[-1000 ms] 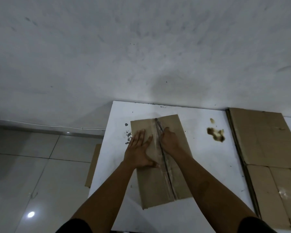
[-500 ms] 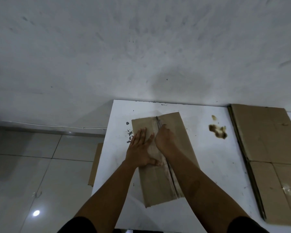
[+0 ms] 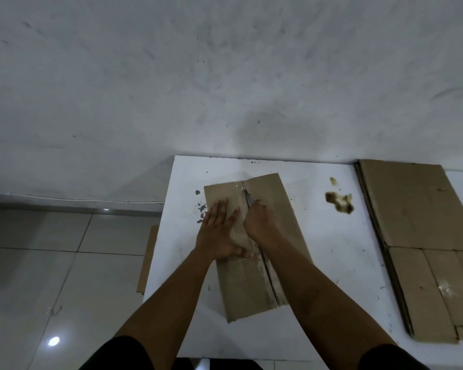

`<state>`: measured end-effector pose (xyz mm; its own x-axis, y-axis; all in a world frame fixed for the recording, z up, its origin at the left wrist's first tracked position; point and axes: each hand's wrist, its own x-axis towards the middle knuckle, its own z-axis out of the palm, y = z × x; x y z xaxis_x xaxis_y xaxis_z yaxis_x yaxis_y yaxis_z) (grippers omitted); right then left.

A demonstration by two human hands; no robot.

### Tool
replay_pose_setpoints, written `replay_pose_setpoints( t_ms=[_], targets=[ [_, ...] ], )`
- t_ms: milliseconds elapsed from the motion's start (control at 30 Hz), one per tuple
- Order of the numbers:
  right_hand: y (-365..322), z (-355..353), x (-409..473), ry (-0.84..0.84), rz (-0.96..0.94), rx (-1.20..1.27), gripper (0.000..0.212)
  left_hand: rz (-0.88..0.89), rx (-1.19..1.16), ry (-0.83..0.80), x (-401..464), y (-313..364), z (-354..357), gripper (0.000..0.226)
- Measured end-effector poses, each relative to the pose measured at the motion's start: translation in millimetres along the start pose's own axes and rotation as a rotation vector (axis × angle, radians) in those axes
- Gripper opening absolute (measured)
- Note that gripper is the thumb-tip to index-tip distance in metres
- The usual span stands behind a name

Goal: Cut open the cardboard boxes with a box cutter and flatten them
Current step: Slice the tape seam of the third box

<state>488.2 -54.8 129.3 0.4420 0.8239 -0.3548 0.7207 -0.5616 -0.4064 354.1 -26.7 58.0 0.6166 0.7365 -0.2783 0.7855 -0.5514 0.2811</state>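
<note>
Cardboard box [image 3: 251,276] flat on the white table [image 3: 332,263], taped seam up for the blade. Left hand [image 3: 218,236] spread, palm down just left of the seam, pinning the box against sliding. Right hand [image 3: 257,222] curled round the box cutter [image 3: 249,200], tip on the seam near the box's far edge. Flattened cardboard [image 3: 417,236] stacked well right of the box, out of the way.

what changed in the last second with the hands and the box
The right hand, gripping the box cutter, slid a little farther along the taped seam toward the far edge of the cardboard box. The left hand stayed pressed flat on the box, left of the seam. The flattened cardboard stack on the table did not move.
</note>
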Motion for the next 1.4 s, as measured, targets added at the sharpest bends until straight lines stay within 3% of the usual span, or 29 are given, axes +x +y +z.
replay_pose_setpoints(
  t_ms=[167, 1400],
  targets=[
    [-4, -6, 5, 0.086, -0.005, 0.079, 0.028, -0.007, 0.024, 0.006, 0, 1, -2, 0.139],
    [11, 13, -9, 0.0, 0.038, 0.008, 0.035, 0.015, 0.024, 0.073, 2, -4, 6, 0.14]
  ],
)
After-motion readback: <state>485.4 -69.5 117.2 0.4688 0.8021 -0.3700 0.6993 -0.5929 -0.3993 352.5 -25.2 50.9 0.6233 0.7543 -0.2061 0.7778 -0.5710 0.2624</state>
